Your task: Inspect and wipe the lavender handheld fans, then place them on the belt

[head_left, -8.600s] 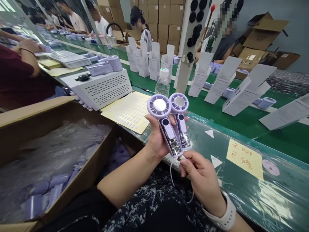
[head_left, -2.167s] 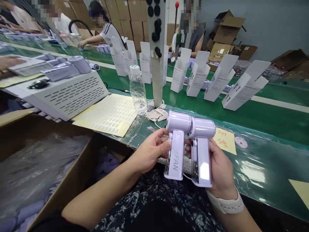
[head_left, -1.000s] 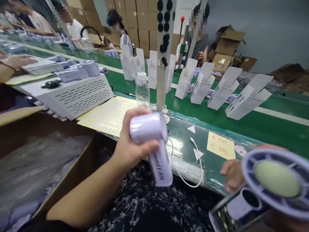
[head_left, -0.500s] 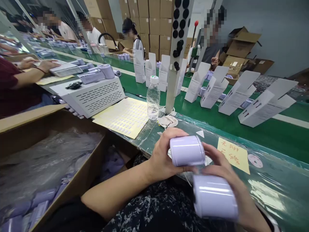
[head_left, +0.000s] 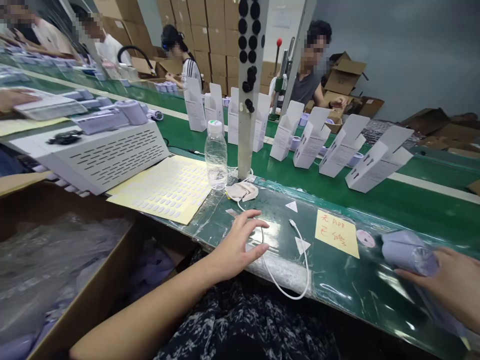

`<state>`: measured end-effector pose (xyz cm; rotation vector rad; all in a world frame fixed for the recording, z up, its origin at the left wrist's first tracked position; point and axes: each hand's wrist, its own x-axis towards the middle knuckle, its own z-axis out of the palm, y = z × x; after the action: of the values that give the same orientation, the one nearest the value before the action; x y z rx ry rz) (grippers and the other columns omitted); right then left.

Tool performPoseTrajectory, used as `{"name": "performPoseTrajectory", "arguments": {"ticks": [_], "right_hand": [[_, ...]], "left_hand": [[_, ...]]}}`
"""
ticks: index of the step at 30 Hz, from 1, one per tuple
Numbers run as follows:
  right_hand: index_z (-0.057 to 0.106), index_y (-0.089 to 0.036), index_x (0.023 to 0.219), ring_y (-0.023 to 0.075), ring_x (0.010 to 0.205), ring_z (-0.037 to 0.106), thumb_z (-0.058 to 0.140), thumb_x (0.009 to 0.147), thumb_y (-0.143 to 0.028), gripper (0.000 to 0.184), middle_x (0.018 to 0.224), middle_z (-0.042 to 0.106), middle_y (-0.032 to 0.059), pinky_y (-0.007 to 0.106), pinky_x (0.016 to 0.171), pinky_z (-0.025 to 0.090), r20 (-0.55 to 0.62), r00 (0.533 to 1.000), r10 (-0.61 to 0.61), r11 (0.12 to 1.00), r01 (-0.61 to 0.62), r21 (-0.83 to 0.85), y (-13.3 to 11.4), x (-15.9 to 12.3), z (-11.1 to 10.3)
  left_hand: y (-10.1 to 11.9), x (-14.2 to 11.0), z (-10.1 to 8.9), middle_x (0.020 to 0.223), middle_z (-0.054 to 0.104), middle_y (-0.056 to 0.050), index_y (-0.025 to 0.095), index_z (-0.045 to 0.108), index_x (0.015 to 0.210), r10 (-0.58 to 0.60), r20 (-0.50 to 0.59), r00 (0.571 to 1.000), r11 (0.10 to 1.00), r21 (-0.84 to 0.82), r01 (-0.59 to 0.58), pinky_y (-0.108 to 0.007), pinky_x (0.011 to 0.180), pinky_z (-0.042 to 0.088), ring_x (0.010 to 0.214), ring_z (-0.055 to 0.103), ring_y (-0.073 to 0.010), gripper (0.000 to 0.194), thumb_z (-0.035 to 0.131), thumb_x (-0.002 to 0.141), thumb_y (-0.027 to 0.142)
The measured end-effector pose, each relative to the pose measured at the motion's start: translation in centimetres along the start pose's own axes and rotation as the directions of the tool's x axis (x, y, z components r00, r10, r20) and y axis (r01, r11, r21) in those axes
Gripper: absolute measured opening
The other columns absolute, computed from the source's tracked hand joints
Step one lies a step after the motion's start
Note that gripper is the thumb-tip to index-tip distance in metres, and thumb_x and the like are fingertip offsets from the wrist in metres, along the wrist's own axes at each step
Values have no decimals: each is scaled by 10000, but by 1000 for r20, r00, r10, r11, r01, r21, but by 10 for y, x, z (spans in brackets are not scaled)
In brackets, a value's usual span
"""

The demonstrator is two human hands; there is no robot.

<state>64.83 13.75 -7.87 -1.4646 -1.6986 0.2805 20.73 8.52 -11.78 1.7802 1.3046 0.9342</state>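
My left hand [head_left: 240,245] is open above the bench's near edge, fingers apart and holding nothing. Beside it a white charging cable [head_left: 305,265] loops over the green bench top, its plug lying free near a white triangle sticker. At the far right my right hand [head_left: 455,282] grips a lilac handheld fan [head_left: 405,250], low over the bench. Motion blurs the fan, and its lower part is hard to make out; whether a second fan is with it I cannot tell. A yellow note [head_left: 337,233] with red handwriting lies to its left.
A water bottle [head_left: 216,157] stands by the post [head_left: 247,125]. A sticker sheet [head_left: 165,187] lies against a grey vented box [head_left: 112,157]. Open white cartons [head_left: 375,162] line the conveyor. At lower left, a cardboard box [head_left: 97,295] holds plastic and lilac parts. Co-workers sit beyond.
Half a second ago both hands were together with two lilac fans. My left hand has let go and opened; my right hand has carried a fan off to the right.
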Motion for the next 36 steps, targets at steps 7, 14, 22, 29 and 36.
{"name": "performPoseTrajectory", "arguments": {"ticks": [7, 14, 22, 29, 36], "right_hand": [[625, -248, 1212, 279, 791, 745, 990, 610, -482, 742, 1026, 760, 72, 336, 599, 610, 403, 910, 101, 690, -356, 630, -159, -45, 119], [454, -291, 1451, 221, 819, 732, 842, 884, -436, 703, 986, 748, 48, 296, 708, 604, 750, 631, -198, 306, -687, 659, -209, -65, 178], [574, -353, 1376, 239, 941, 734, 879, 841, -432, 621, 1207, 709, 52, 312, 783, 621, 759, 613, -218, 291, -702, 650, -224, -65, 193], [572, -335, 1370, 246, 929, 737, 882, 835, -445, 628, 1127, 733, 55, 314, 760, 622, 778, 609, -155, 267, -732, 627, -217, -69, 195], [547, -288, 1356, 239, 848, 739, 874, 839, -474, 639, 1000, 754, 57, 315, 744, 601, 819, 566, -97, 215, -791, 572, -216, -73, 198]], "left_hand": [[28, -9, 9, 1619, 303, -102, 413, 239, 1559, 245, 30, 969, 885, -415, -211, -515, 1140, 436, 1371, 494, -318, 834, 725, 881, 429], [36, -34, -27, 1368, 559, -56, 306, 455, 1388, 126, -176, 976, 930, -322, -178, -361, 996, 517, 1181, 601, -231, 486, 650, 949, 384], [28, -45, -39, 1339, 578, -96, 241, 461, 1331, 122, -271, 955, 937, -285, -201, -456, 1093, 457, 1234, 586, -285, 543, 723, 874, 374], [26, -39, -35, 1242, 591, -83, 245, 528, 1262, 75, -251, 965, 941, -303, -152, -459, 1061, 465, 1169, 598, -281, 446, 698, 865, 357], [18, -37, -18, 1283, 553, -113, 251, 386, 1397, -78, -173, 982, 883, -469, -12, -442, 966, 500, 1119, 595, -285, 609, 650, 898, 480]]}}
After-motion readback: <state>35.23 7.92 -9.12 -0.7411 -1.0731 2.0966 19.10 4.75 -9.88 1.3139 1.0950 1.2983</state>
